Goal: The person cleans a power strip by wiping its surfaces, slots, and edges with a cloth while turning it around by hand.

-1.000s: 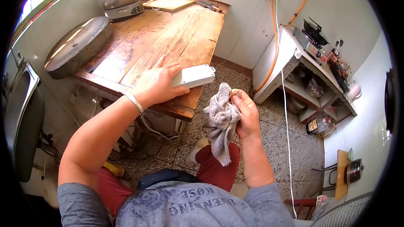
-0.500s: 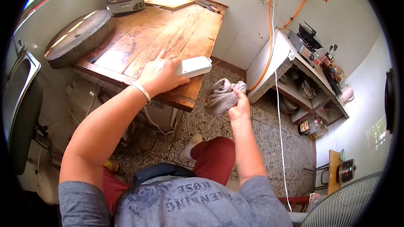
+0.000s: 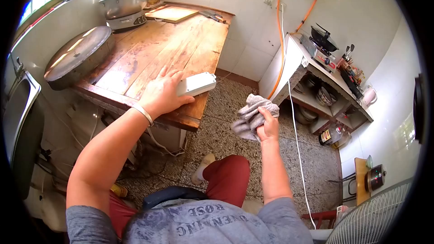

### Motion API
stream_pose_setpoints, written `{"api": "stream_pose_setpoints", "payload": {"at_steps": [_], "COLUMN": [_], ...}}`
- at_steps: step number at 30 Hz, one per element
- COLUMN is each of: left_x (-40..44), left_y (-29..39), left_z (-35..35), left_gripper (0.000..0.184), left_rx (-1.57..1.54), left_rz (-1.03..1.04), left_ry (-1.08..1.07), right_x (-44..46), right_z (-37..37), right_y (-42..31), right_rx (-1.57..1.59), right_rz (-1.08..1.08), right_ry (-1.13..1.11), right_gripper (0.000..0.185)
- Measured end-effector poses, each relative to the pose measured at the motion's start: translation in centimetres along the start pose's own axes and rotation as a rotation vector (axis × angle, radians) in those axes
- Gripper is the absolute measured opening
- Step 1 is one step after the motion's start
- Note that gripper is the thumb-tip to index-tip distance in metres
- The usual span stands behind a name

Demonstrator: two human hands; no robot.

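Observation:
My left hand (image 3: 162,94) rests at the near edge of the wooden table, its fingers stretched over the tabletop. A white oblong plastic case, which looks like a power strip (image 3: 198,84), lies between its thumb and fingers, one end against the hand. A bracelet circles that wrist. Over the floor to the right of the table, my right hand (image 3: 267,127) is closed around a crumpled grey cloth (image 3: 253,115), which bunches above the fist and hangs to its left. The cloth touches neither the case nor the table.
The wooden table (image 3: 181,40) bears a large round lid-like pan (image 3: 79,56), a steel pot (image 3: 124,7) and a board (image 3: 176,14). At right stands a shelf unit with a stove (image 3: 318,53). A white cord (image 3: 296,140) hangs nearby; a fan (image 3: 375,217) is lower right.
My right hand has moved right and slightly down with the cloth, away from the table, and the cloth has changed shape. My left hand keeps its place on the case. The view has shifted a little.

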State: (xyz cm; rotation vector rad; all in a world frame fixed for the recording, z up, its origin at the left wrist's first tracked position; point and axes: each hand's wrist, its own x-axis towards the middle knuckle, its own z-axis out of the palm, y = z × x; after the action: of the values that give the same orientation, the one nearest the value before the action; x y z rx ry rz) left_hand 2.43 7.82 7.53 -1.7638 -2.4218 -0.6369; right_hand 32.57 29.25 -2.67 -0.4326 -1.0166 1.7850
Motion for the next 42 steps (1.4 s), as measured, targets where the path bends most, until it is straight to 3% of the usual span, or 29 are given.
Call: {"api": "stream_pose_setpoints", "payload": {"at_steps": [2, 6, 9, 11, 14, 15, 16, 18, 21, 24, 26, 29, 30, 32, 33, 35, 38, 39, 41, 42], "left_x": [-0.3, -3.4, -5.5, -6.2, -6.0, -5.8, -5.7, -5.4, -5.1, -5.1, -5.0, -5.0, -4.8, -4.9, -5.0, -5.2, -5.0, -5.1, -4.8, -4.7], "left_y": [-0.1, -2.2, -6.1, -7.2, -6.3, -5.9, -5.6, -5.9, -6.5, -6.4, -6.3, -6.4, -6.7, -6.7, -6.4, -6.2, -6.0, -5.9, -6.1, -6.4], "left_z": [-0.5, -1.9, -1.0, 0.0, 0.4, 0.4, 0.4, 0.9, 1.6, 1.8, 1.8, 2.0, 2.1, 2.0, 1.8, 1.6, 1.7, 1.7, 1.7, 1.9], "left_gripper": [0.093, 0.103, 0.102, 0.095, 0.071, 0.071, 0.07, 0.061, 0.065, 0.061, 0.061, 0.061, 0.057, 0.054, 0.053, 0.053, 0.051, 0.05, 0.049, 0.048], "left_rx": [-0.037, -0.054, -0.107, -0.103, -0.118, -0.116, -0.093, -0.083, -0.135, -0.168, -0.18, -0.203, -0.162, -0.119, -0.129, -0.145, -0.17, -0.181, -0.194, -0.171], "left_rz": [-0.019, 0.138, 0.07, 0.006, 0.026, 0.025, 0.034, 0.078, 0.121, 0.127, 0.122, 0.133, 0.144, 0.151, 0.156, 0.158, 0.137, 0.138, 0.135, 0.157], "left_ry": [0.018, 0.135, 0.128, 0.121, 0.206, 0.207, 0.206, 0.252, 0.291, 0.34, 0.341, 0.357, 0.349, 0.344, 0.366, 0.39, 0.391, 0.385, 0.388, 0.411], "right_x": [-0.4, -0.8, -0.9, -0.5, 0.9, 1.9, 2.4, 3.8, 4.9, 4.6, 3.7, -2.3, -3.2, -3.5, -2.6, 2.4, 1.9, 1.5, -2.9, -3.7], "right_z": [1.7, 3.5, 5.5, 7.8, 11.6, 11.9, 11.7, 11.2, 11.3, 11.8, 13.7, 20.2, 20.4, 20.8, 22.4, 16.5, 18.7, 19.6, 22.6, 22.6], "right_y": [-0.1, 0.0, 0.5, 0.3, -0.1, 0.4, 1.1, 2.7, 4.1, 5.8, 6.0, 4.0, 5.4, 4.5, 2.8, 5.1, 2.8, 3.1, 4.1, 4.7], "right_rx": [-0.019, -0.139, -0.275, -0.663, -0.937, -1.033, -0.915, -1.035, -1.366, -1.344, -1.308, -1.614, -1.482, -1.631, -1.595, -1.454, -1.371, -1.515, -1.88, -1.765], "right_rz": [-0.047, -0.144, -0.247, -0.473, -0.721, -0.828, -0.609, -0.59, -0.6, -0.806, -0.801, -0.646, -0.57, -0.854, -0.691, -0.668, -0.474, -0.677, -0.69, -0.809], "right_ry": [-0.036, -0.094, -0.138, -0.239, -0.325, -0.33, -0.39, -0.432, -0.592, -0.702, -0.775, -0.983, -0.958, -1.005, -1.128, -0.858, -0.82, -0.896, -0.862, -0.858], "right_gripper": [0.028, 0.026, 0.022, 0.025, 0.032, 0.033, 0.04, 0.043, 0.05, 0.049, 0.049, 0.046, 0.044, 0.04, 0.042, 0.042, 0.047, 0.047, 0.049, 0.049]}}
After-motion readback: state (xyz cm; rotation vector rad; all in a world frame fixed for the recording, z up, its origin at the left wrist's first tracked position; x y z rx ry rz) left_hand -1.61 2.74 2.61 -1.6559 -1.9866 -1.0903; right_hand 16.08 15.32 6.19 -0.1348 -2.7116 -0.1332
